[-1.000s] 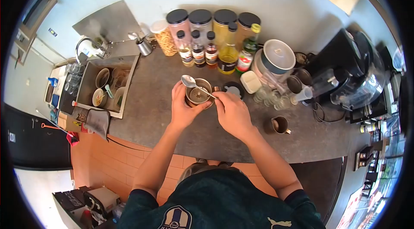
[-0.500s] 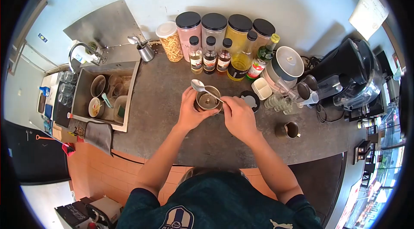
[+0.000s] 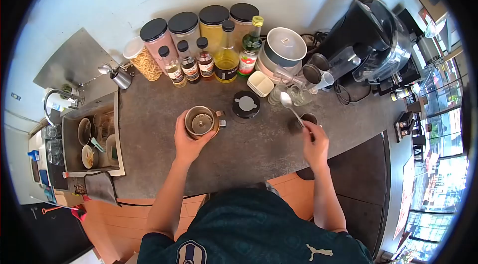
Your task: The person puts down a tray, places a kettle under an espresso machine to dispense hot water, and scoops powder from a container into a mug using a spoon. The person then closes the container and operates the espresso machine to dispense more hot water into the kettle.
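My left hand (image 3: pixel 186 140) is wrapped round a metal cup (image 3: pixel 201 118) standing on the dark counter, its handle pointing right. Inside the cup a metal disc with a small raised centre shows. Farther right, my right hand (image 3: pixel 316 147) pinches the handle of a metal spoon (image 3: pixel 287 100), its bowl pointing up and away from me. Just beneath the spoon and fingers is a small dark pitcher (image 3: pixel 296 125), partly covered by them. A round black lid-like item with a grey top (image 3: pixel 246 104) lies between the two hands.
Syrup bottles (image 3: pixel 190 67) and black-lidded jars (image 3: pixel 183 23) line the wall. Stacked bowls (image 3: pixel 286 44), small glasses (image 3: pixel 298 96) and a blender-like black machine (image 3: pixel 354 30) stand at right. A sink (image 3: pixel 119 134) with dishes is at left.
My right hand has carried the spoon from above the metal cup rightward to the dark pitcher. My left hand still holds the cup. The camera view has swung to the right.
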A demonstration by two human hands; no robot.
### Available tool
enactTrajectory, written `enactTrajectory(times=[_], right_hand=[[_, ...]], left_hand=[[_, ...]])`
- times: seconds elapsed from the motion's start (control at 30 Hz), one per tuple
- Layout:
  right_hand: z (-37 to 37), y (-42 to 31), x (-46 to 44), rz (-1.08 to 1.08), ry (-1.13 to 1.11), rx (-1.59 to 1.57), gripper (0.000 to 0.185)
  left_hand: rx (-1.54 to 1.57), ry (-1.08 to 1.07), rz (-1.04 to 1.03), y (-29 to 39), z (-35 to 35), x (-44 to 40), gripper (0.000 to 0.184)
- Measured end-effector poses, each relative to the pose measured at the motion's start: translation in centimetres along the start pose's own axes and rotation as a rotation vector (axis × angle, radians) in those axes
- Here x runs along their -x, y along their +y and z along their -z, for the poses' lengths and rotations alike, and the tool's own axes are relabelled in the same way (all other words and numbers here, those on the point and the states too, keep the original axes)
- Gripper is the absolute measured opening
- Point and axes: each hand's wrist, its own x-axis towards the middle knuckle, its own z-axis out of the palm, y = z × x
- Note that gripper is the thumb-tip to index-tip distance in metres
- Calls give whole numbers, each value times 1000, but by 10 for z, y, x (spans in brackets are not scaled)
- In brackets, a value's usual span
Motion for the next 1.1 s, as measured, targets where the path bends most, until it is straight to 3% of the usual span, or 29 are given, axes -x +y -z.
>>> enactTrajectory(times=[0.03,0.27,0.63,0.93,1.1], right_hand=[[14,5,4,-88,-15,63,19],[45,72,24,-91,9,163,20],[46,93,12,-2,-72,94,19],[50,100,3,-5,-152,37,19],[52,102,2,-43,-204,-2,22]], left_hand=[[-49,-1,-1,1,-1,4,83],[70,78,86,19,-21,38,80],[-87,-71,-2,50,-80,80,86],[-79,6,56,68,-120,99,84],[-365,27,-73,77,-119,99,96]])
